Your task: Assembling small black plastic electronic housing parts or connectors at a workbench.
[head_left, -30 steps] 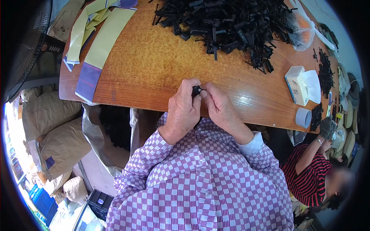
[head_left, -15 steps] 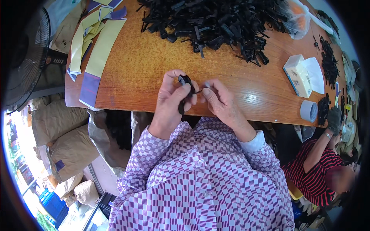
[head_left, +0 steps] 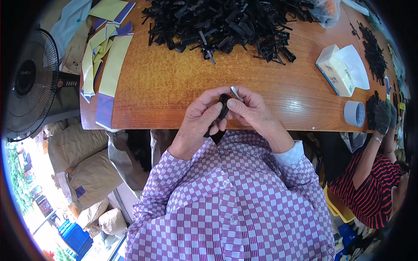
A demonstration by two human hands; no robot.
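My left hand (head_left: 198,119) is closed around a small black plastic part (head_left: 224,105), gripped between thumb and fingers. Its lower end pokes out below the fingers, above my shirt front. Close against it, my right hand (head_left: 254,109) pinches a small, slim silver tool (head_left: 235,92); its flat end sticks up past the fingertips, while the rest is hidden. The fingers of both hands meet at the black part, just over the table's near edge. A large pile of similar-looking black parts (head_left: 226,26) lies at the far side of the wooden table (head_left: 165,78).
Yellow and purple strips (head_left: 114,69) lie at left, beside a fan (head_left: 30,82). To the right are a tissue pack (head_left: 337,71), a tape roll (head_left: 353,114) and more black parts (head_left: 373,54). A co-worker's gloved hand (head_left: 382,117) rests there. Brown sacks (head_left: 93,178) stand lower left.
My hands have drawn together, and the black part has moved right and tilted in my left hand. The silver tool's end now points up. The whole view has shifted slightly.
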